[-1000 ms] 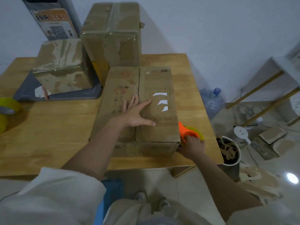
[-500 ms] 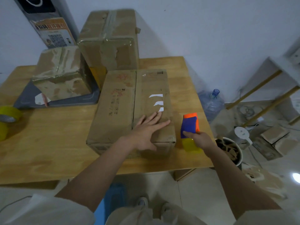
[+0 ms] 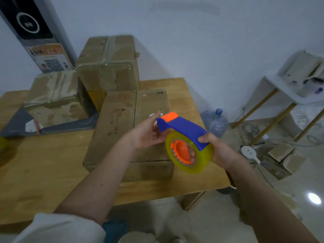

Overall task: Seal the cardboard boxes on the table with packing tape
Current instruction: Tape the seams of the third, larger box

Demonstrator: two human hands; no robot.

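A flat cardboard box (image 3: 121,130) lies on the wooden table (image 3: 45,165), its top flaps closed with a bare seam down the middle. My right hand (image 3: 217,148) grips a blue and orange tape dispenser (image 3: 184,127) that carries a yellowish tape roll (image 3: 203,160), raised above the box's near right corner. My left hand (image 3: 149,132) is open, palm up, with its fingers at the dispenser's orange front end. Two taped boxes stand behind: a tall box (image 3: 108,71) and a smaller box (image 3: 54,95).
The smaller box sits on a grey tray (image 3: 70,123) at the left. A yellow tape roll (image 3: 2,144) shows at the table's left edge. On the floor to the right are a water jug (image 3: 214,121), a white stand (image 3: 287,95), cables and small cartons.
My right hand lifted the tape dispenser from the table's right edge up over the box. My left hand left the box top and moved to the dispenser's front end.
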